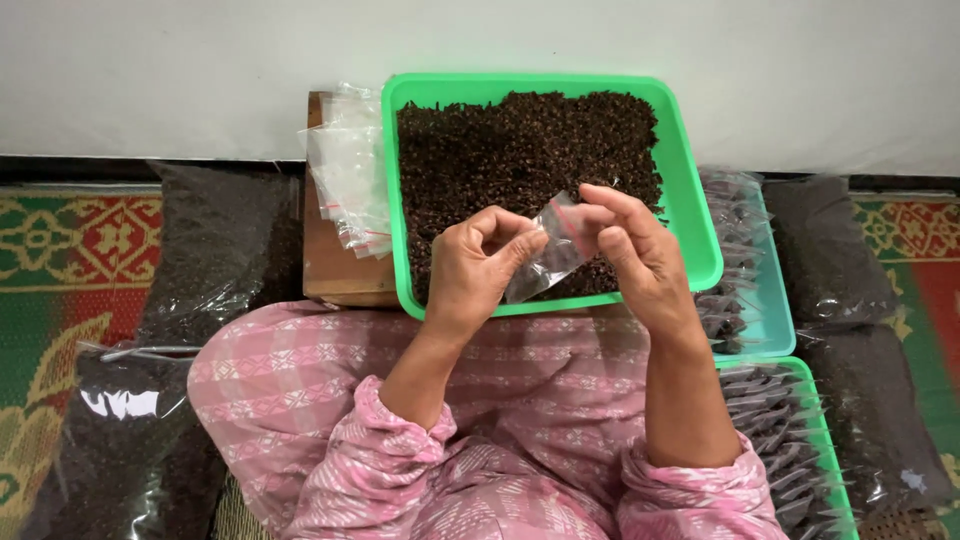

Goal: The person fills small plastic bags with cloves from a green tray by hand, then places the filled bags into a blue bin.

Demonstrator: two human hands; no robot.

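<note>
Seemingly empty clear bag [548, 262] pinched between left hand [478, 268] and right hand [632, 250], fingertips partly hidden.

A small bag [545, 262] is held above the tray [690, 190] at frame centre; empty bags [350, 180] are piled left of it.

left hand [478, 265] + right hand [630, 250]: pinch clear small bag [545, 255]; over green tray [690, 190]
</note>
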